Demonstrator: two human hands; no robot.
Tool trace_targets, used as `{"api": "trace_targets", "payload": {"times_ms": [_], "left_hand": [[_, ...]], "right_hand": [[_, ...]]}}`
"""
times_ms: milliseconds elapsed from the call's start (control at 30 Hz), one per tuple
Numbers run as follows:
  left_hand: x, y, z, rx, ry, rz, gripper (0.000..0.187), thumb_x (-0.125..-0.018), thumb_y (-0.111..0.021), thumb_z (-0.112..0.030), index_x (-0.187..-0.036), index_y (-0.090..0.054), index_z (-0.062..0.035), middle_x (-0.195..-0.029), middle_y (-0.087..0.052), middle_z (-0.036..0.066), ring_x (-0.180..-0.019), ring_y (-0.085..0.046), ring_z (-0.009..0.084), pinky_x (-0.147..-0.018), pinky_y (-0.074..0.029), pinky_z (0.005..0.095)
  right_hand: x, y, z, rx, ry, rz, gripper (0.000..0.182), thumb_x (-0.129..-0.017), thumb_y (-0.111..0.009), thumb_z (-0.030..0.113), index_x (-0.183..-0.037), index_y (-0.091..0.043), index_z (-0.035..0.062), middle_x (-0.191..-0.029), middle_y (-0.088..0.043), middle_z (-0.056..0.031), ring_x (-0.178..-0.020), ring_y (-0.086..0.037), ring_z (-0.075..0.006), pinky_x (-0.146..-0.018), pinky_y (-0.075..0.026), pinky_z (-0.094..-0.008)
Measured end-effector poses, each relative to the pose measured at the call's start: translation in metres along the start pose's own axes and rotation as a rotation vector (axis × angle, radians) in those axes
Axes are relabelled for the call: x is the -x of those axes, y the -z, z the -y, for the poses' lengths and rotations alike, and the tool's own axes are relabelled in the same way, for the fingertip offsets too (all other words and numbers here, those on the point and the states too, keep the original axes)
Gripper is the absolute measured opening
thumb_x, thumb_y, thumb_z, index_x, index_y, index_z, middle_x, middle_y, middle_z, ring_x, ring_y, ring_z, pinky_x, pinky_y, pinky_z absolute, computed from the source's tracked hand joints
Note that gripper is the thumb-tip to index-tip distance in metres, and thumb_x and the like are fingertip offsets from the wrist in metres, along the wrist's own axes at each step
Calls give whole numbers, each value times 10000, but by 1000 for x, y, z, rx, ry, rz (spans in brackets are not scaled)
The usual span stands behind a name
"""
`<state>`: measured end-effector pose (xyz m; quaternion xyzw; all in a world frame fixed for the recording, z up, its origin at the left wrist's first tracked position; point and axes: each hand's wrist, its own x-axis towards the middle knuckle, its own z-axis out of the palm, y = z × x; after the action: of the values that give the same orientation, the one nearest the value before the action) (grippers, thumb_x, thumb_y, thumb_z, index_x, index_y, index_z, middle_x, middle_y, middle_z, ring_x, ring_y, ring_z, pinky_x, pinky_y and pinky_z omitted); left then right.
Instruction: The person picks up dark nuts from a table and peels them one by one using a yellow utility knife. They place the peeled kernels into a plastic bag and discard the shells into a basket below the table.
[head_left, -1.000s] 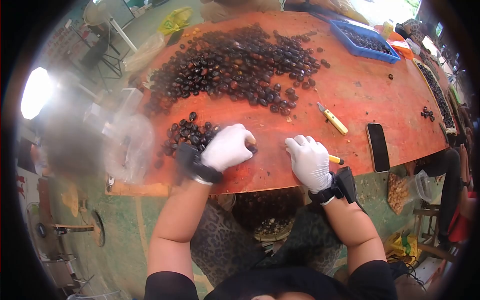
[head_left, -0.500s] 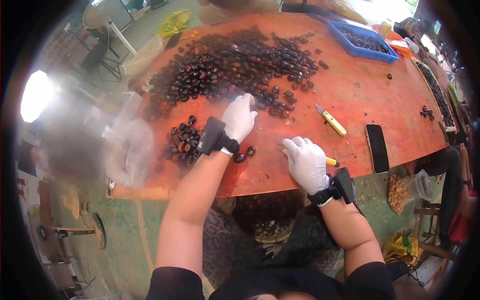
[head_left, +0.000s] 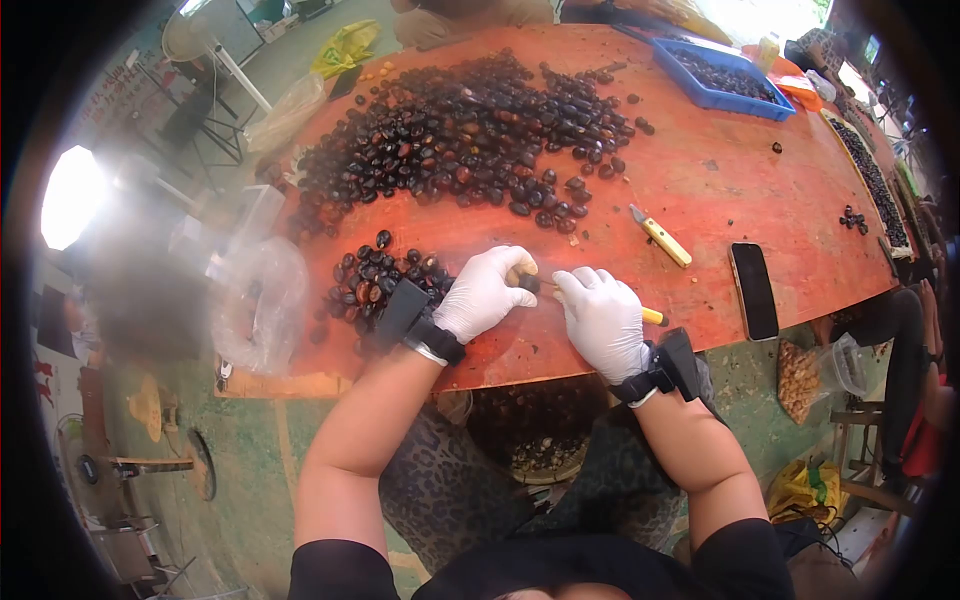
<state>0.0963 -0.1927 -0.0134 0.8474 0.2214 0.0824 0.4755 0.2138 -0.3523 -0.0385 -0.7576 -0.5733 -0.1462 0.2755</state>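
Note:
In the head view, my left hand (head_left: 488, 298), in a white glove, pinches one dark nut (head_left: 528, 283) between thumb and fingers. My right hand (head_left: 603, 322), also gloved, is closed round a knife with a yellow handle (head_left: 653, 317); the handle's end sticks out on the right, and its thin tip points at the nut. The hands are close together above the table's near edge. Beside my left hand lies a small group of glossy dark nuts (head_left: 372, 275). Farther back spreads a big pile of similar nuts (head_left: 430, 135).
On the red table (head_left: 700, 190) lie a second yellow-handled knife (head_left: 660, 237) and a phone (head_left: 754, 290). A blue tray (head_left: 715, 98) of dark pieces stands at the back right. Below the near edge, between my legs, is a basket (head_left: 545, 475). A clear plastic bag (head_left: 265, 310) hangs at the left.
My left hand has come back from the big pile toward my right hand, now with a nut in its fingers. My right hand stays nearly in place, still holding the knife.

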Motion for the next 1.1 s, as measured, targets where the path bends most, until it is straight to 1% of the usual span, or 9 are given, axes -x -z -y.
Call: {"api": "trace_targets", "payload": {"times_ms": [33,133,333,467,567,733,933,1033,1100], "left_hand": [[0,-1,-1,-30,-2,-3,292,-787,-774,14,-1056,-662,-4,-943,-666,28,-861,-639,113,-796,-535,282],[-3,-6,10,80,-66,-28,299,-776,-782,16,-1056,-679,-5,-944,-672,41,-865,-650,126,-802,-538,296],[-3,-4,7,-71,-60,-38,277,-775,-777,17,-1038,-690,6,-958,-685,71,-858,-658,150,-803,-538,303],[-2,-5,7,-64,-46,-60,288,-746,-808,-16,-1003,-681,5,-920,-672,81,-822,-651,169,-781,-533,313],[-2,-6,5,-157,-64,-82,288,-728,-831,-47,-961,-669,2,-891,-658,89,-793,-642,187,-757,-527,323],[-1,-6,3,-195,-82,-94,289,-722,-842,-87,-924,-656,6,-880,-649,108,-775,-637,217,-740,-519,341],[-3,-7,5,-219,-83,-100,298,-722,-840,-107,-927,-656,7,-871,-644,111,-776,-631,219,-744,-515,346],[-2,-11,7,-221,-107,-126,291,-735,-829,-102,-931,-646,10,-880,-637,123,-780,-637,245,-741,-517,351],[2,-9,7,-297,-139,-144,242,-753,-789,-86,-922,-640,2,-887,-629,131,-819,-634,282,-769,-515,376]], "right_hand": [[-2,-1,1,-2,8,0,138,-853,-646,159,-985,-618,131,-844,-575,-42,-810,-615,-240,-676,-491,-380],[-5,-3,5,-9,20,0,138,-852,-642,159,-984,-611,130,-845,-576,-39,-814,-616,-237,-675,-492,-377],[0,-6,0,34,0,84,113,-848,-633,150,-951,-597,123,-844,-576,-38,-819,-618,-237,-669,-494,-375],[5,-2,-3,108,23,128,110,-846,-626,143,-951,-597,126,-843,-575,-39,-816,-619,-235,-667,-496,-375],[1,0,2,62,-7,28,117,-845,-625,146,-957,-596,126,-841,-576,-37,-816,-619,-231,-669,-497,-374],[-4,-7,7,56,5,29,130,-844,-630,146,-966,-593,120,-833,-574,-39,-803,-626,-219,-657,-509,-356],[2,-3,3,126,5,118,117,-843,-611,136,-956,-592,111,-825,-578,-43,-792,-634,-218,-645,-517,-352],[4,0,4,219,31,167,103,-840,-607,137,-939,-592,112,-822,-582,-42,-789,-635,-218,-643,-518,-355],[5,2,5,231,30,162,95,-842,-607,140,-932,-594,114,-819,-583,-42,-784,-636,-219,-640,-518,-359]]}}
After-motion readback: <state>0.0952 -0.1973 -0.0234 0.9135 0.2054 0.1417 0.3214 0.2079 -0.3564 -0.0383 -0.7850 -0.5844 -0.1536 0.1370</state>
